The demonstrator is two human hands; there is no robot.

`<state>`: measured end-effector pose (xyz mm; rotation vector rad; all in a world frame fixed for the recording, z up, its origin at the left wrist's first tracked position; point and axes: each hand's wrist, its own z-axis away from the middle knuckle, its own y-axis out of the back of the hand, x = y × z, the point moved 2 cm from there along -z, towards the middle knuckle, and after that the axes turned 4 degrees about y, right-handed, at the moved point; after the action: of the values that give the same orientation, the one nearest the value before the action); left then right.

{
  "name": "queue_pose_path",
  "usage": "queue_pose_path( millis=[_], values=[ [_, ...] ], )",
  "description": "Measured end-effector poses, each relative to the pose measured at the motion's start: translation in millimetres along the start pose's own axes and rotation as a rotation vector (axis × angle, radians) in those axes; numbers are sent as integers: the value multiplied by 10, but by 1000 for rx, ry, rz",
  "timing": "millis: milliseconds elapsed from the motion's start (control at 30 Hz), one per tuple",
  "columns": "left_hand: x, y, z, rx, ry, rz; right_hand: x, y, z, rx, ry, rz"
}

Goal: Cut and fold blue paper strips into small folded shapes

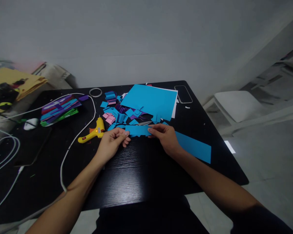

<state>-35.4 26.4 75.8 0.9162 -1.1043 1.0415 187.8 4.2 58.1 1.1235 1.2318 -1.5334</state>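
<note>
A short strip of blue paper (pixel 138 130) is stretched between my two hands, just above the black table. My left hand (pixel 114 139) pinches its left end between thumb and fingers. At the strip's right end, my right hand (pixel 165 136) pinches it the same way. Behind the strip lies a heap of small blue, purple and pink paper pieces (pixel 109 118). A longer blue paper strip (pixel 195 147) lies on the table, partly hidden by my right hand and forearm. Scissors (pixel 145 123) seem to lie partly covered by the heap.
A yellow glue gun (pixel 96 130) lies left of my left hand, near a white cable (pixel 67 150). Large blue sheets (pixel 150 99) and a phone (pixel 183 94) are at the back. A bundle of coloured paper (pixel 61 110) lies at left. A white stool (pixel 236 100) stands to the right.
</note>
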Motion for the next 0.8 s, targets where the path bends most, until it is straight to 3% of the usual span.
queue_pose_path(
  millis=[233, 400, 467, 667, 800],
  values=[
    [25, -26, 21, -15, -10, 2, -5, 4, 7, 4, -11, 2],
    [-13, 10, 4, 22, -35, -13, -16, -7, 24, -76, -32, 58],
    [-22, 14, 14, -19, -52, -51, -23, -12, 34, -171, -49, 102],
    [-28, -79, 131, -350, -63, -218, -30, -87, 141, -644, -229, 184],
    [4, -121, 167, -404, -81, -277, -65, -105, 192, -707, -281, 169]
  ],
)
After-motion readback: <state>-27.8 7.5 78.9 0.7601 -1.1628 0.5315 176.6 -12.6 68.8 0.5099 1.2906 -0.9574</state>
